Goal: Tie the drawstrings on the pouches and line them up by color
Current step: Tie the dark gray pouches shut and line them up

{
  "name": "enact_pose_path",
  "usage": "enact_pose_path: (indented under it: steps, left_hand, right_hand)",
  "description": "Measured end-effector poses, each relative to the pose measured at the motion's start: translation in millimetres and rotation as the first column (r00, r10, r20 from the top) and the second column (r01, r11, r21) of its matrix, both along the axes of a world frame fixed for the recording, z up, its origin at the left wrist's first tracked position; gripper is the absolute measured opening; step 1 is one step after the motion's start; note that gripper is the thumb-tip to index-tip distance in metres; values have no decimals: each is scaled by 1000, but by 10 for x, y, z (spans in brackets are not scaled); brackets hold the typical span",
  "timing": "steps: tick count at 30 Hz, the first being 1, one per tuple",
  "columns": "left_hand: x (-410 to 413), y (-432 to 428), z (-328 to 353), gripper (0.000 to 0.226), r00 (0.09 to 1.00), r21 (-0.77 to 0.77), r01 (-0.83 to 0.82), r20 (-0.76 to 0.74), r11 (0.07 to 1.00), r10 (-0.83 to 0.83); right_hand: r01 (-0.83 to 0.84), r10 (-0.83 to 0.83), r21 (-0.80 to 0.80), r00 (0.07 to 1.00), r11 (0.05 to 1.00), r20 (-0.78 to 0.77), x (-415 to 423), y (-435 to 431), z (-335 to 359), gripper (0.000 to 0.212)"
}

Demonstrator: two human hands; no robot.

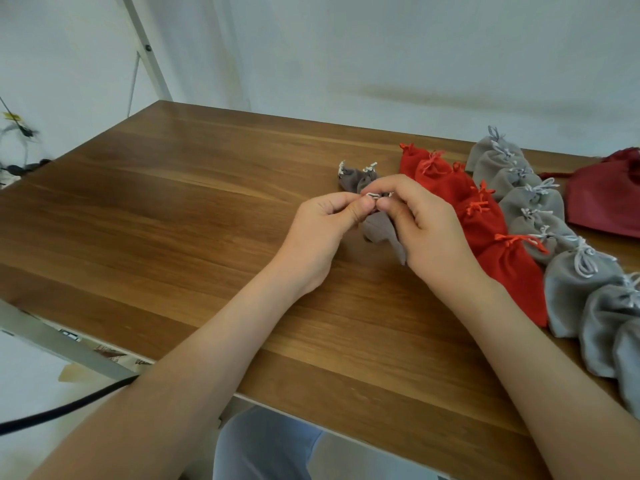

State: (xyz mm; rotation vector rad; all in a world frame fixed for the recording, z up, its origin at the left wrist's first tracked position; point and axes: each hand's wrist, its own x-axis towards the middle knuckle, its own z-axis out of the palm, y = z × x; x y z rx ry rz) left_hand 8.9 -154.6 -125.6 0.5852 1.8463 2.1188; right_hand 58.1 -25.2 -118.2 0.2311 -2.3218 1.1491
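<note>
While I watch remotely, left hand [318, 230] and right hand [427, 226] both pinching white drawstring [372, 195] of taupe pouch [378, 229], red pouches [485, 223], grey pouches [535, 202] rowed near table [173, 202] right edge

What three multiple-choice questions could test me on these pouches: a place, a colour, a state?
1. The red pouches lie: A left of the grey pouches; B right of them; C on the floor.
2. The big bag is: A blue; B dark red; C green.
3. The left hand and right hand: A lie flat; B hold scissors; C pinch the cord of the brownish pouch.
A: the red row sits left of the grey. B: its cloth is dark red. C: fingertips meet on the cord.
</note>
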Motion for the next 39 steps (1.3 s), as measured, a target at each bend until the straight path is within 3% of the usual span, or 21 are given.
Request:
enact_pose_path:
  steps: [5,8,13,18,22,26,31,35,39]
  left_hand:
    - [-12,-8,11,17,992,-12,84,96,996,-82]
    - [-26,-22,19,19,975,-7,148,170,989,-144]
    - [-18,-39,34,19,968,-91,235,115,968,-224]
    - [-2,-32,58,22,968,-175,243,108,954,-226]
    - [16,-22,47,21,979,-159,203,41,966,-198]
    - [8,8,29,19,999,-79,36,11,996,-36]
    - [12,-3,68,10,989,84,-146,50,986,142]
    - [29,-11,74,11,994,154,-100,70,983,90]
    - [42,-26,80,16,997,97,-78,17,992,76]
  right_hand:
    - [42,-42,48,999,998,11,44,66,36,6]
    - [62,-67,174,998,983,20,70,91,58,12]
    - [117,-124,429,992,896,-13,78,127,110,20]
    - [138,-104,569,990,811,-92,73,113,135,34]
    - [128,-117,533,992,836,-55,40,111,102,34]
    - [71,-107,300,989,951,104,30,111,95,23]
    - [57,-82,117,972,992,220,15,10,70,22]
    - [69,-106,195,976,978,190,-7,-28,65,16]
    - [114,-172,324,973,939,156,-20,-81,46,13]
